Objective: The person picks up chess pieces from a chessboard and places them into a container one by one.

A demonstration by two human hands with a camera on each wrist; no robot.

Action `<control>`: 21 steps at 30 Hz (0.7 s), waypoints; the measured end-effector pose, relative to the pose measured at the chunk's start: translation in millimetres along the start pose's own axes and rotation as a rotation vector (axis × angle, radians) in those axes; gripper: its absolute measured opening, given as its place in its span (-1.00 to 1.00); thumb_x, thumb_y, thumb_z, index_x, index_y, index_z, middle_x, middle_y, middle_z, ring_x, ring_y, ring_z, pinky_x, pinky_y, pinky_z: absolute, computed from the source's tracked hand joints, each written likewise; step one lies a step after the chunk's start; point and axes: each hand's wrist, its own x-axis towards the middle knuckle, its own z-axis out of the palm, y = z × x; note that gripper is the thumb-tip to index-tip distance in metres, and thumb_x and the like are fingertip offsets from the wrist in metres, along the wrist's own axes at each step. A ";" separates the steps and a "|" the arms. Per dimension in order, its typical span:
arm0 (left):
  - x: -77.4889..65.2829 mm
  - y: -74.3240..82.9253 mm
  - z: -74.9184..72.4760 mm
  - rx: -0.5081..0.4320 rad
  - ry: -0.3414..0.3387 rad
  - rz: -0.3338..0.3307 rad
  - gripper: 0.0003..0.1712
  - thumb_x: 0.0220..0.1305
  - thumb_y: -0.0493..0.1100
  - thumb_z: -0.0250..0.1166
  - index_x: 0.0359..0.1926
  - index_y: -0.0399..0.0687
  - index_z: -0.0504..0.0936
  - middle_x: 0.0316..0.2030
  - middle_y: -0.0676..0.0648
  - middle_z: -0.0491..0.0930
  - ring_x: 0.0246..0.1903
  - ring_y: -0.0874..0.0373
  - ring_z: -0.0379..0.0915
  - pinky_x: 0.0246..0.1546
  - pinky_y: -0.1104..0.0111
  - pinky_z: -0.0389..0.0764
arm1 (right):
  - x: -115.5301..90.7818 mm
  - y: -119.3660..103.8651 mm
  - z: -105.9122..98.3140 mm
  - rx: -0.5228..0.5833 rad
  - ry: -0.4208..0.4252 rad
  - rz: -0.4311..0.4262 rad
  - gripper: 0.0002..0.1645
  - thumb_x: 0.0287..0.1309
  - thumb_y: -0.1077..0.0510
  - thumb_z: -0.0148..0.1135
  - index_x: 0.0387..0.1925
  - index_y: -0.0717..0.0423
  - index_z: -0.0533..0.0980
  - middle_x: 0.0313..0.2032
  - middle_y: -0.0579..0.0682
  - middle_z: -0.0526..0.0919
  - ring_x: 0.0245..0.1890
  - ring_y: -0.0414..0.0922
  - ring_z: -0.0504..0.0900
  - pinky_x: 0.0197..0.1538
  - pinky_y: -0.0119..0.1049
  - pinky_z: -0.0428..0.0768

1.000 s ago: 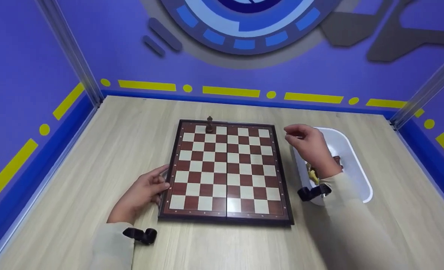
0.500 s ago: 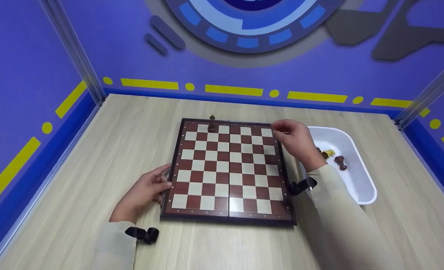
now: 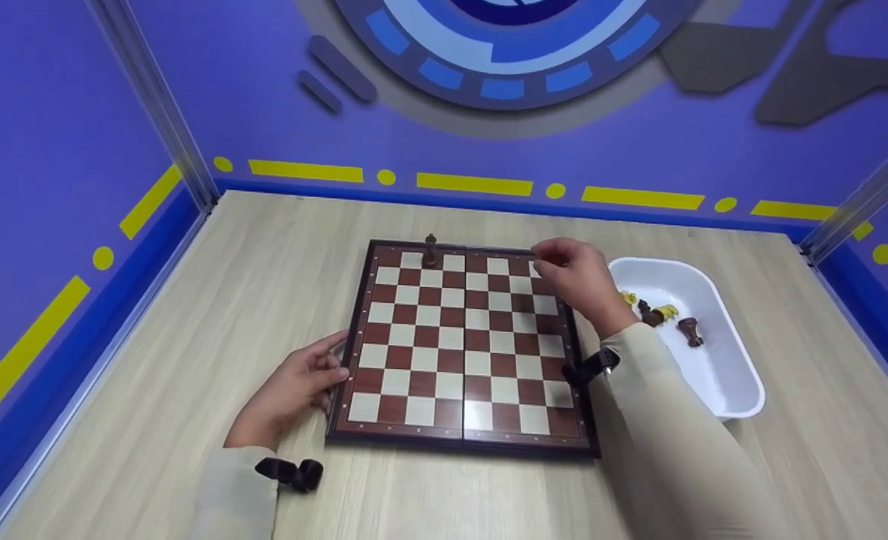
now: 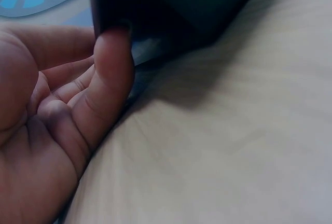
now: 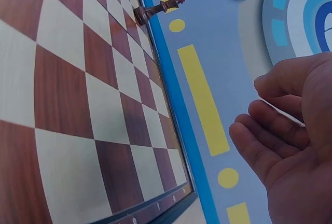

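Observation:
A folding chessboard [image 3: 444, 330] with red-brown and cream squares lies on the table. One dark brown chess king [image 3: 430, 252] stands upright on a dark square of its far row, left of the fold; it also shows in the right wrist view as a king [image 5: 155, 10]. My left hand [image 3: 294, 386] holds the board's left edge, thumb at the rim and other fingers along the side. Above the far right corner hovers my right hand [image 3: 579, 277], fingers loosely bent. Seen from the right wrist, that hand [image 5: 290, 130] has nothing visible between thumb and fingers.
Right of the board sits a white plastic tub [image 3: 744, 375] with several brown and gold chess pieces [image 3: 690, 331] lying in it, partly behind my right forearm. Purple-blue panels [image 3: 489, 127] enclose the table [image 3: 151, 375] at the back and sides.
My right hand has moved left from over the tub's edge to the board's far right corner, uncovering more pieces. The left hand keeps its place at the board, and the king stands where it was.

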 end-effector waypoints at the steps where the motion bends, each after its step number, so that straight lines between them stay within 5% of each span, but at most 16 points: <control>1: 0.5 -0.2 -0.2 0.002 0.001 0.002 -0.21 0.32 -0.35 0.19 0.50 -0.03 0.10 -0.31 0.00 0.37 -0.63 0.28 0.36 -0.64 0.41 0.59 | 1.0 0.1 1.3 0.004 -0.001 0.000 -0.68 0.23 0.12 0.21 -0.01 0.13 0.60 -0.09 0.10 0.66 -0.10 -0.01 0.60 -0.05 -0.15 0.58; 21: -0.9 3.3 -0.1 0.000 -0.011 -0.001 -0.21 0.33 -0.36 0.16 0.50 -0.04 0.07 -0.31 -0.03 0.40 -0.63 0.27 0.38 -0.62 0.41 0.60 | 22.2 -9.2 25.1 0.087 -0.035 0.014 -0.70 0.23 0.13 0.21 -0.01 0.08 0.59 -0.11 0.05 0.66 -0.13 -0.05 0.59 -0.06 -0.20 0.58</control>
